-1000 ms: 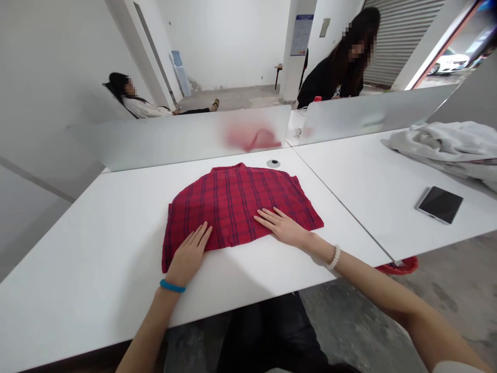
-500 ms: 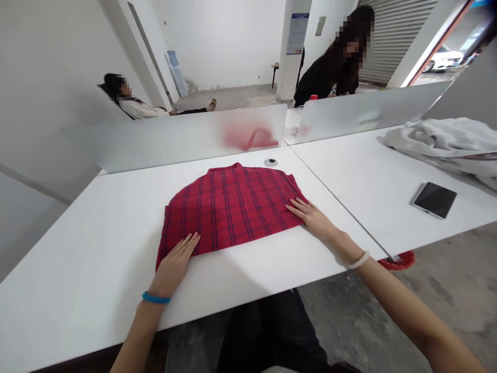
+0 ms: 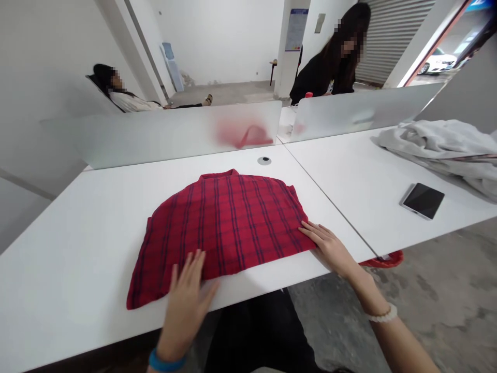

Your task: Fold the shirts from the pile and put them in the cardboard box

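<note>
Two bare hands are in our single head view, both at the near edge of a red plaid shirt (image 3: pixel 223 228). The shirt lies flat and folded on a white desk (image 3: pixel 73 264), its collar (image 3: pixel 217 174) toward the far side and one loose corner jutting out at the near left. We see the left hand (image 3: pixel 186 305), with a blue wristband (image 3: pixel 165 362), slightly blurred, its fingers spread and their tips over the shirt's near edge; we cannot tell how firmly they bear on the cloth. The right hand (image 3: pixel 330 249), with a white beaded bracelet (image 3: pixel 383 314), lies open, its fingers slightly apart and their tips on the shirt's near right edge. Neither hand pinches anything.

Beyond the shirt we find a small round desk grommet (image 3: pixel 264 160) and a frosted partition (image 3: pixel 155 135). To the right lie a dark tablet (image 3: pixel 423 201) and a crumpled pale grey garment (image 3: pixel 438 151). Past the partition, one person in black (image 3: pixel 322 72) stands bent forward, and another person (image 3: pixel 128 101) reclines in a chair, away from the desk.
</note>
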`<state>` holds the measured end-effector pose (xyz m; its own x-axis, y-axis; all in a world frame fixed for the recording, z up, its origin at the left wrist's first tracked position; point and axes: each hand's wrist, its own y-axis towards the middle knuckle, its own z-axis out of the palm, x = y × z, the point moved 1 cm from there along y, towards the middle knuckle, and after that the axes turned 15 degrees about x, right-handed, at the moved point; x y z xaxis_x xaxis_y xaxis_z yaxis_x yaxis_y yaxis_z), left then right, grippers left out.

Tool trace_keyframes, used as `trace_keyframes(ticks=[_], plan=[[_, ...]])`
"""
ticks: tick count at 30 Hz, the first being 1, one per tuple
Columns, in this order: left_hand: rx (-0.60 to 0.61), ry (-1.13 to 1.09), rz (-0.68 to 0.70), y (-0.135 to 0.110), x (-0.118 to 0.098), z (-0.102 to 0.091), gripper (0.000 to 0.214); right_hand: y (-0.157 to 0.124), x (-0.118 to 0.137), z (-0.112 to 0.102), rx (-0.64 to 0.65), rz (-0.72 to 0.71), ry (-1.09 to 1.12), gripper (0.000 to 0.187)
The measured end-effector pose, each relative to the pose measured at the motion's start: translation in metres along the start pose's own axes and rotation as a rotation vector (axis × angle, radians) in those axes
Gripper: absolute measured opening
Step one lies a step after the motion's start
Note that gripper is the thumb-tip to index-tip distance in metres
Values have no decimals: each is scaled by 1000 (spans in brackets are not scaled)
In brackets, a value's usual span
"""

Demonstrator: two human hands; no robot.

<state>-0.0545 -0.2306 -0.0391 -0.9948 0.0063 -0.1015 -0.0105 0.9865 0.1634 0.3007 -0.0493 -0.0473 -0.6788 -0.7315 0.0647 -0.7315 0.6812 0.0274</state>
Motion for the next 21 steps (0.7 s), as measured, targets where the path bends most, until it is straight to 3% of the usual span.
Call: trace_keyframes(ticks=[5, 8, 11, 16, 18, 21], plan=[[112, -20, 334, 63, -123, 1, 64, -10, 9, 6, -40, 46, -2, 51], [171, -12, 445, 87, -167, 16, 62, -24, 14, 6, -80, 90, 33, 50], [205, -26, 441, 98, -183, 30, 51, -44, 24, 9, -195, 172, 166, 44], [219, -226, 383, 100, -183, 24, 46, -76, 60, 21, -642, 570, 635, 38], [202, -335, 350, 98, -184, 12, 46, -81, 77, 26, -671, 629, 879, 36], [187, -404, 348, 93, -192, -1, 47, -74, 96, 30, -560, 591, 1279, 44]])
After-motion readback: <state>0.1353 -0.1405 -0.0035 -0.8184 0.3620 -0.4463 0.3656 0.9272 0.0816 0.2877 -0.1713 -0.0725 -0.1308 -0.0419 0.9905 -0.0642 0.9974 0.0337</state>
